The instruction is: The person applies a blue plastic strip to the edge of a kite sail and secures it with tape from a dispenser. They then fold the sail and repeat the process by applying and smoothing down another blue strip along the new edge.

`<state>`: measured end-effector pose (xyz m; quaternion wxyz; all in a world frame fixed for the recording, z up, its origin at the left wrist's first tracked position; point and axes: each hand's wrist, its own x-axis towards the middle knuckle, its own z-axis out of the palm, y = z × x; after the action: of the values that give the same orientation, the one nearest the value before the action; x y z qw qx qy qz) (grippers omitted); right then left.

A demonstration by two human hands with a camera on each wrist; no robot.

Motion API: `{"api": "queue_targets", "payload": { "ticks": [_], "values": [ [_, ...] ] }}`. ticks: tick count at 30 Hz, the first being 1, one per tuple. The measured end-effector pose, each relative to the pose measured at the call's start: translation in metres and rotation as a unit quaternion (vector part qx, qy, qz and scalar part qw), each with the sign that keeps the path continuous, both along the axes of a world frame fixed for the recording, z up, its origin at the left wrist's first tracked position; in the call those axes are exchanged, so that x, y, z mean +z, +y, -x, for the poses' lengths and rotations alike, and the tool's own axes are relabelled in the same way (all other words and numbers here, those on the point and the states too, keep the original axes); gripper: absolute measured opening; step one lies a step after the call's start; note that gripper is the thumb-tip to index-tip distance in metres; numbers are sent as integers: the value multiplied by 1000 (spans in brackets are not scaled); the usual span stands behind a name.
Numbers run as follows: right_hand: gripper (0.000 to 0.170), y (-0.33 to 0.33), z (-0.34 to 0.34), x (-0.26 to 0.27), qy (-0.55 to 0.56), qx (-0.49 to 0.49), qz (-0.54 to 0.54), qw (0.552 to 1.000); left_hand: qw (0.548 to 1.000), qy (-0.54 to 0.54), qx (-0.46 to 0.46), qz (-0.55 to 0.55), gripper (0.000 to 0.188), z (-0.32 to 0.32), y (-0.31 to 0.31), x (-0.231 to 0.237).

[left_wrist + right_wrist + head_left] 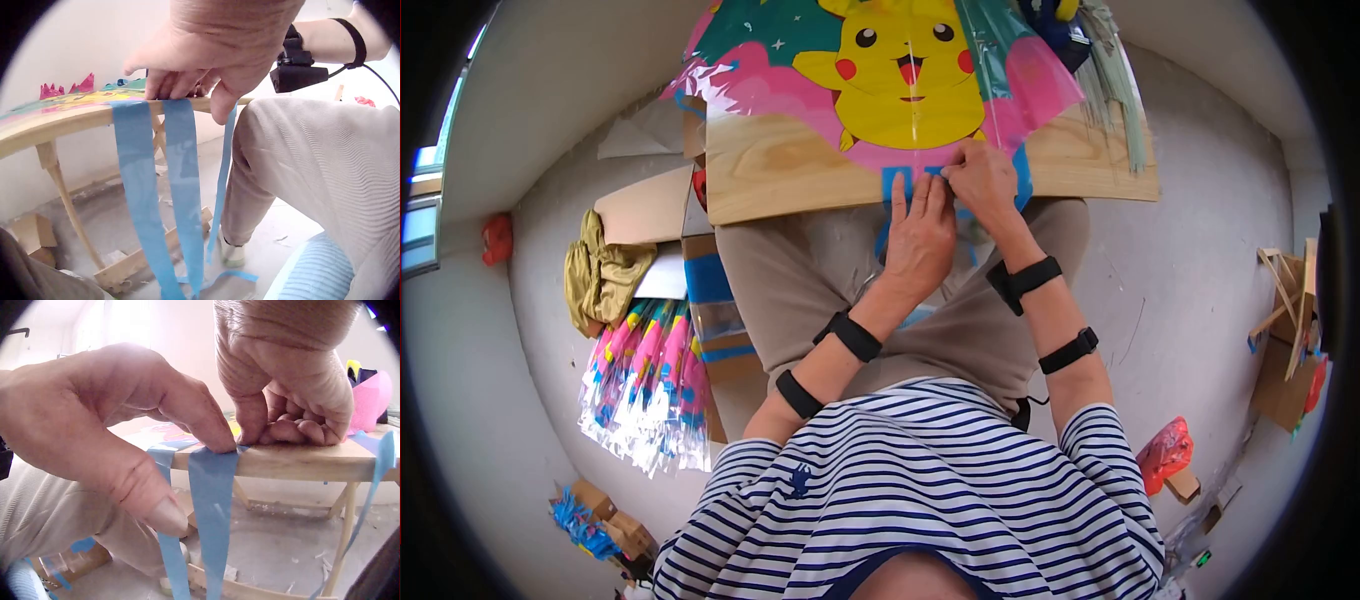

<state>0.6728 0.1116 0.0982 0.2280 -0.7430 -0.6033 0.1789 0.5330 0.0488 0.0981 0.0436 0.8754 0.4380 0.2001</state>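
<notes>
The right hand [985, 185] had its fingers curled at the near edge of the wooden tabletop [795, 175], its thumb tip down just beside 1 of the blue strips [214, 500]; whether it pinched anything could not be told. The left hand [920, 240] was clamped on nothing: its fingers reached forward and pressed where the strips crossed the edge, its thumb apart and lower. 2 strips dropped wide from there toward the floor, and a 3rd, showing thinner, hung to their right in the left wrist view.

The printed film [915, 115], a yellow character on pink and teal, lay over the tabletop with its lower edge at the strips. Laying it out appeared done; the work under the fingers seemed unfinished, and the strips' tails hung loose. Off to the left, similarly coloured film pieces [650, 370] lay below an olive cloth [605, 270].

The hands hid the strips' upper ends, so any join to the film was unclear. Glare whitened parts of the film, its far edge was cut off in the head view, and a dark object [1072, 45] beyond its right side was hard to identify.
</notes>
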Motion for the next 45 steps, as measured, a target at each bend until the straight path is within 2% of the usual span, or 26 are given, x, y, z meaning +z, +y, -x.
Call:
{"api": "queue_targets", "payload": {
  "ticks": [3,4,7,8,10,12,15,16,20,23,25,29,32,35,38,41,45],
  "values": [
    [15,3,-11,11,78,29,62,995,1000,-1,3,19,48,-3,1,5],
    [16,1,-16,27,136,12,37,990,1000,-3,4,26,48,-3,2,7],
    [19,12,-58,51,213,-68,-104,969,999,9,-2,36,51,0,-1,13],
    [23,24,-82,56,177,-129,-108,970,999,10,-3,41,52,-1,-1,15],
    [28,54,-142,55,97,-198,-215,952,999,14,-3,53,54,0,-2,17],
    [32,78,-179,71,122,-263,-201,936,998,31,-1,60,63,0,-2,19],
    [34,117,-208,63,199,-240,-182,933,996,44,1,74,69,0,-3,22],
    [33,121,-208,69,295,-226,-140,918,996,46,2,79,69,-1,-3,23],
    [31,143,-200,86,406,-193,-39,893,997,42,1,59,62,-1,-4,22],
    [30,159,-204,86,354,-211,-2,911,997,47,1,63,66,-1,-4,21],
    [29,161,-209,76,371,-208,-17,905,996,55,-1,68,72,0,-4,20],
    [27,153,-212,68,395,-189,-61,897,996,51,-2,72,70,1,-4,21],
    [23,142,-219,57,466,-181,-77,863,997,41,-3,67,65,-1,-5,20],
    [18,126,-217,50,487,-166,-83,853,997,40,-1,59,64,-1,-5,16],
    [24,112,-201,58,544,-209,-84,808,998,37,-3,59,63,0,-5,17],
    [37,101,-203,49,630,-209,-68,745,998,37,-1,60,62,-2,-5,17],
    [28,85,-203,47,714,-240,-50,655,998,38,2,52,62,-2,-5,14]
  ]
}}
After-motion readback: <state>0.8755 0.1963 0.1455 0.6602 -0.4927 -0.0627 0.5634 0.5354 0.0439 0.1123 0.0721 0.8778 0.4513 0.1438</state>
